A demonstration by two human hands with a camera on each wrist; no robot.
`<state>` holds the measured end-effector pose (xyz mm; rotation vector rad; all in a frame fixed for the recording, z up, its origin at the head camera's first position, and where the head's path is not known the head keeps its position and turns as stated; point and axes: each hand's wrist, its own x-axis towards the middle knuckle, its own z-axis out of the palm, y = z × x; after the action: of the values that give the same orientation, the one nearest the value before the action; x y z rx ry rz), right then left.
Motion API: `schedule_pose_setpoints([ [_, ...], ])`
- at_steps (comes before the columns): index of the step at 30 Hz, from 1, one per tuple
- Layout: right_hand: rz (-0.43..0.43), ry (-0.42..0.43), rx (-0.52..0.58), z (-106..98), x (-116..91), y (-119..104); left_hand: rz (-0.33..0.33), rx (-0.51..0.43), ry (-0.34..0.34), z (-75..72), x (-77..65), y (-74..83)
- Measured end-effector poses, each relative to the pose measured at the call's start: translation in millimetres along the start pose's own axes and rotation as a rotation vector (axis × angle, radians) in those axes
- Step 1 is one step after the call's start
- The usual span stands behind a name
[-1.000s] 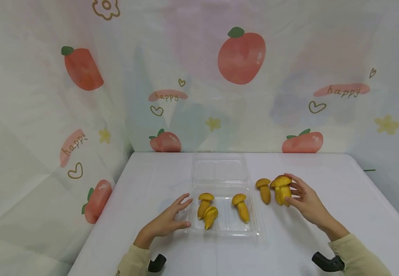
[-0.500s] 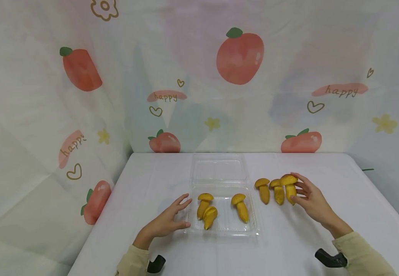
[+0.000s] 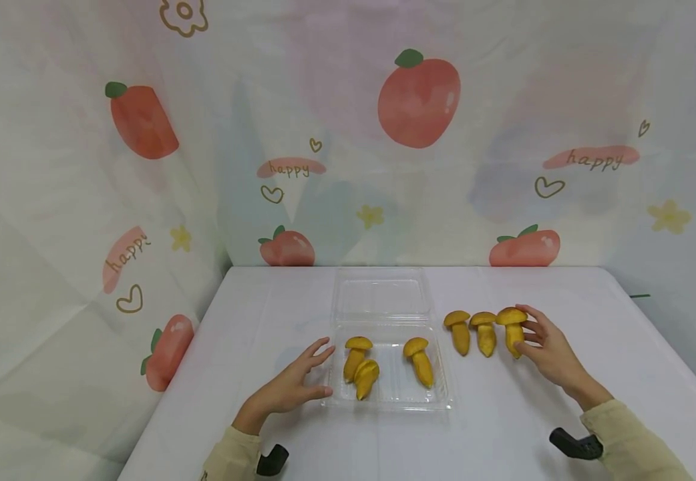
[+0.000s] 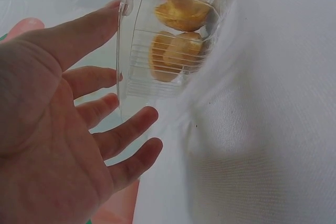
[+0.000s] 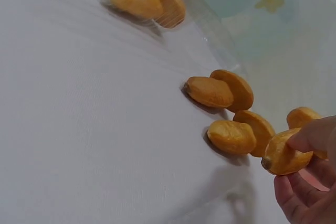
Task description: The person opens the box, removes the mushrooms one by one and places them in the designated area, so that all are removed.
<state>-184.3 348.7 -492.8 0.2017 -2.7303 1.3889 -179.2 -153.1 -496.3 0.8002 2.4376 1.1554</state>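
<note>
My right hand (image 3: 549, 351) pinches a yellow mushroom (image 3: 511, 326) between thumb and fingers, its cap up, at the right of the table. Just left of it in the head view lie two similar mushrooms, the middle one (image 3: 485, 334) and the outer one (image 3: 459, 332). My left hand (image 3: 284, 387) spreads its fingers at the left rim of a clear plastic box (image 3: 393, 405). In the left wrist view the thumb (image 4: 79, 35) is right at the rim. Inside the box, two mushrooms overlap at the left, and one mushroom (image 3: 421, 364) lies at the right.
The box's clear lid (image 3: 382, 297) lies folded back behind its base. Everything stands on a white-covered table (image 3: 420, 447). A printed cloth (image 3: 336, 87) hangs behind and along the left side. Black wrist mounts (image 3: 575, 444) stick out inward from both sleeves.
The right hand has moved right with its mushroom, away from the middle mushroom it overlapped, and lowered slightly in the last half second. The left hand has stayed at the box.
</note>
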Motion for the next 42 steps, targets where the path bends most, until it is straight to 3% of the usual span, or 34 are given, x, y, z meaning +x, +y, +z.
schedule_pose_setpoints([
  [13,0.091,-0.035,-0.073,-3.7,9.3,20.7,-0.041,-0.008,0.007,1.6,-2.5,0.8],
  [22,0.143,-0.05,-0.054,0.3,14.7,31.8,-0.015,0.003,0.01,0.8,-2.1,1.7],
  [42,0.142,-0.08,-0.123,0.9,20.5,36.2,-0.022,0.001,0.017,2.0,0.9,1.2],
])
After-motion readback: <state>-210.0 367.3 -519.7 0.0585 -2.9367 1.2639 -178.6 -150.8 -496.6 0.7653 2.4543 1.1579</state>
